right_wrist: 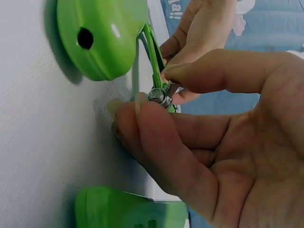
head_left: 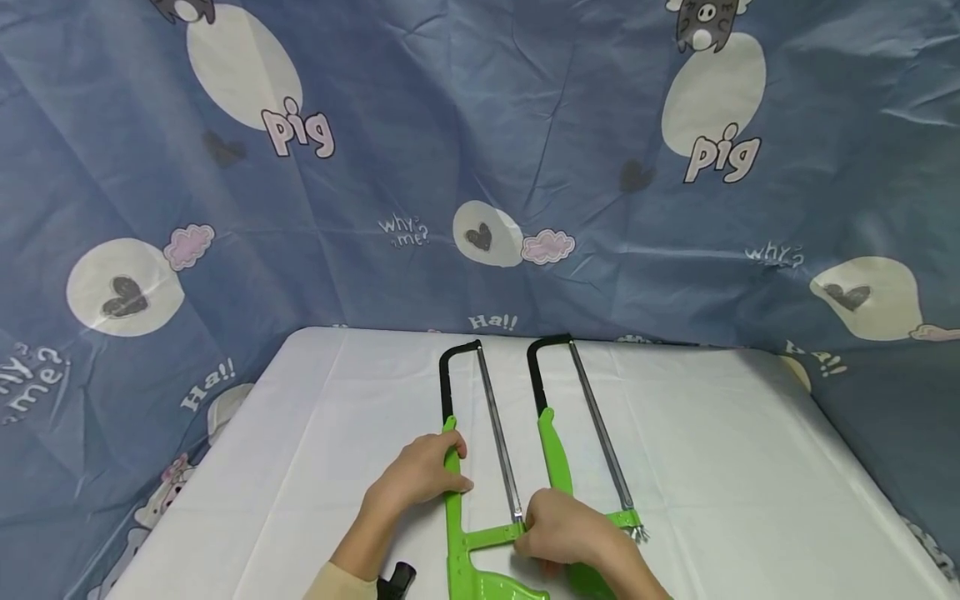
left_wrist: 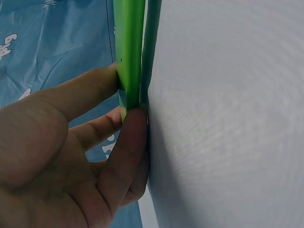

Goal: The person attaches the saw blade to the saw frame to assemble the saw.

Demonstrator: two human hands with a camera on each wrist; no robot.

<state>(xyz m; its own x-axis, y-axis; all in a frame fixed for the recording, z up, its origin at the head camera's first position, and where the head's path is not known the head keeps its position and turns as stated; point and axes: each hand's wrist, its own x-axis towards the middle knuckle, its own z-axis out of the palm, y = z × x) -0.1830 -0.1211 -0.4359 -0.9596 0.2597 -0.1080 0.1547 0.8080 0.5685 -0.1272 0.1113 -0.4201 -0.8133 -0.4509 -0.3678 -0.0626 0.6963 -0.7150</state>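
Observation:
Two hacksaws with green handles and black front bows lie side by side on the white tabletop. My left hand [head_left: 420, 471] grips the green frame of the left hacksaw [head_left: 454, 521], thumb on one side and fingers on the other, as the left wrist view shows from close up. At the near end of that saw's blade [head_left: 501, 442], my right hand [head_left: 570, 529] pinches the metal wing nut [right_wrist: 159, 95] between thumb and fingers. The right hacksaw [head_left: 555, 450] lies partly under my right hand and forearm, which hide some of its handle. Its own wing nut [head_left: 638, 533] shows beyond the knuckles.
A black cylindrical object [head_left: 399, 577] is beside the left saw's handle at the near edge of view, partly behind my left sleeve. The white tabletop [head_left: 750, 467] stretches out on both sides. Blue printed cloth [head_left: 420, 150] hangs behind and around it.

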